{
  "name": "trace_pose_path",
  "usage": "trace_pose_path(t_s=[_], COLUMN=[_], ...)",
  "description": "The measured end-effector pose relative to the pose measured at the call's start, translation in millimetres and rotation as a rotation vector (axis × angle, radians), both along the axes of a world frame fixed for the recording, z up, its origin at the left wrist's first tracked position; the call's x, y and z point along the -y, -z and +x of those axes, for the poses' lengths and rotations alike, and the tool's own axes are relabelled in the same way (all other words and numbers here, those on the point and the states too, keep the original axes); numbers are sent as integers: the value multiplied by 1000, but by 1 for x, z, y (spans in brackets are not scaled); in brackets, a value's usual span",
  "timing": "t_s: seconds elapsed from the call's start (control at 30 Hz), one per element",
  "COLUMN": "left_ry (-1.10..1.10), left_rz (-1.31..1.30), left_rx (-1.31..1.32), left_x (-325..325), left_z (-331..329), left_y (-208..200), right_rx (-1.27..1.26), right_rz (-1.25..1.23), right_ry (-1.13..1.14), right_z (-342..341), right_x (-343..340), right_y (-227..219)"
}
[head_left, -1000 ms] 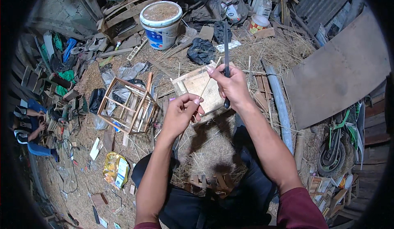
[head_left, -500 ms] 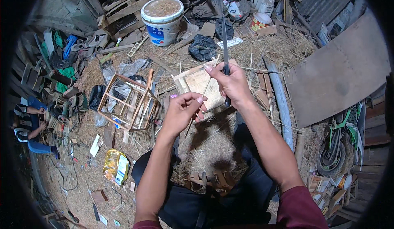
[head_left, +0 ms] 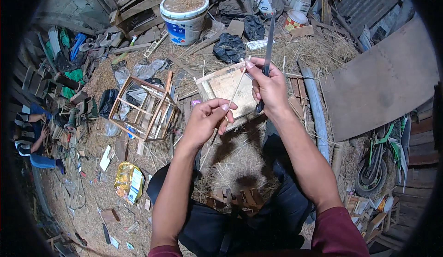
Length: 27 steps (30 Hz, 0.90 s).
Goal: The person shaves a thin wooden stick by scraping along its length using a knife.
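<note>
My left hand (head_left: 203,122) pinches a thin wooden stick (head_left: 237,89) between thumb and fingers. The stick slants up to the right, and its lower end hangs below that hand. My right hand (head_left: 271,90) is wrapped round the black handle of a knife (head_left: 269,40), whose long blade points away from me. The right thumb reaches the stick's upper end; whether it presses on it I cannot tell. Under both hands lies a pale wooden board (head_left: 217,82), partly hidden by them. Left of it stands a small open frame of wooden slats (head_left: 142,112).
A white and blue bucket (head_left: 184,15) stands at the back beside black plastic bags (head_left: 228,48). A large brown sheet (head_left: 383,79) and a green motorbike (head_left: 374,165) are at the right. A yellow packet (head_left: 129,182) lies at the left, where another person (head_left: 32,137) sits farther off.
My right hand has moved a little right and away from me, taking the knife with it along the stick. My left hand stays nearly in place on the stick.
</note>
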<state>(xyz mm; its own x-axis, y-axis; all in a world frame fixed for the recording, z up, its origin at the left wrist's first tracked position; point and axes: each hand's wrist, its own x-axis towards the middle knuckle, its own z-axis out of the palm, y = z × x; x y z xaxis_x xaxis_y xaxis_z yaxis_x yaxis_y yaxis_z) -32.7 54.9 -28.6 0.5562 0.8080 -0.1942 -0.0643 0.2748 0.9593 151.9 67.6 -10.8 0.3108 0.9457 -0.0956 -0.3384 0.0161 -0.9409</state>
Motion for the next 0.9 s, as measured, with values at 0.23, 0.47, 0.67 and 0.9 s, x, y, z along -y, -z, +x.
trace_pose_path(t_s=[0.23, 0.47, 0.67, 0.9], left_ry=[-4, 32, 23, -43], left_rz=[-16, -8, -35, -82], left_rx=[21, 47, 47, -7], left_x=[2, 2, 0, 0], left_z=[3, 3, 5, 1], left_y=[0, 1, 3, 3], right_rx=[-25, 140, 174, 285], right_rz=[-14, 20, 2, -54], right_ry=[-25, 25, -20, -118], right_z=[1, -3, 2, 2], right_x=[1, 2, 1, 4], right_y=[1, 0, 4, 3])
